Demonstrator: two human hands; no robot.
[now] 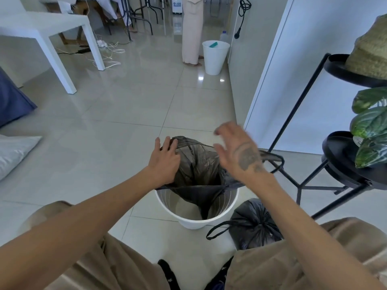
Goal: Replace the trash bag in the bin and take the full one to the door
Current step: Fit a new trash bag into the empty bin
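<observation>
A white bin (pixel 194 221) stands on the floor between my knees. A fresh dark trash bag (pixel 199 164) hangs open above it, its lower end dipping inside the bin. My left hand (pixel 166 162) presses on the bag's left rim, fingers spread over the edge. My right hand (pixel 238 151) hovers over the bag's right side with fingers apart, blurred, and the bag's right edge runs under it. The full black bag (pixel 254 227), tied with a loop handle, sits on the floor right of the bin.
A black metal plant stand (pixel 301 181) with green leaves stands close on the right. A second white bin (pixel 215 57) and a standing person's legs (pixel 191 34) are farther ahead. A white table (pixel 69 65) and cables lie at the left. White wall panel on the right.
</observation>
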